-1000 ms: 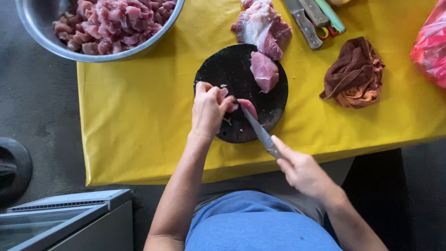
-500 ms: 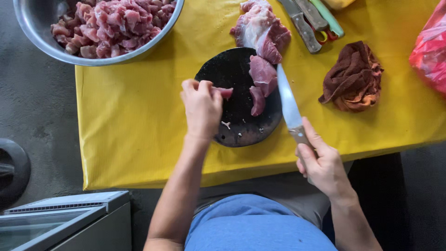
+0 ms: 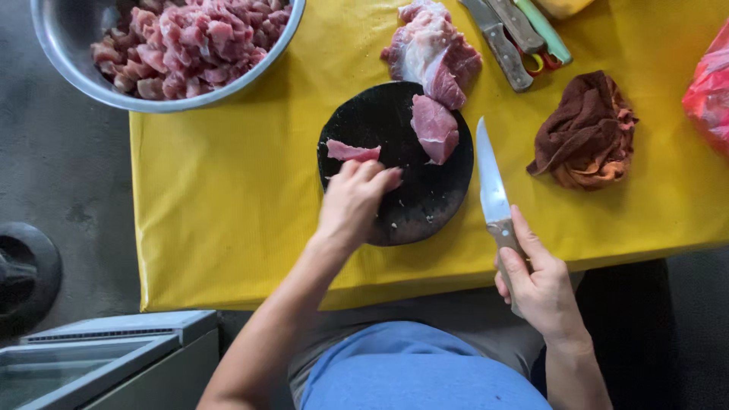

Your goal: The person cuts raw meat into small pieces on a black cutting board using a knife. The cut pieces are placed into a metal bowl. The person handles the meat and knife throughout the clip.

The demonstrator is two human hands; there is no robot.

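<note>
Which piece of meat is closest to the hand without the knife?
The small pink strip of meat at the black round board's left edge, just above the left hand. The chunk and big slab lie farther right.

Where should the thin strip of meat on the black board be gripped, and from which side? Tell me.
Pinch the thin strip of meat at its near long edge, coming from the person's side, where the left hand already hovers. It lies flat and crosswise on the black board, apart from the bigger chunk, so nothing blocks that edge. The right hand holds the knife off to the side.
</note>
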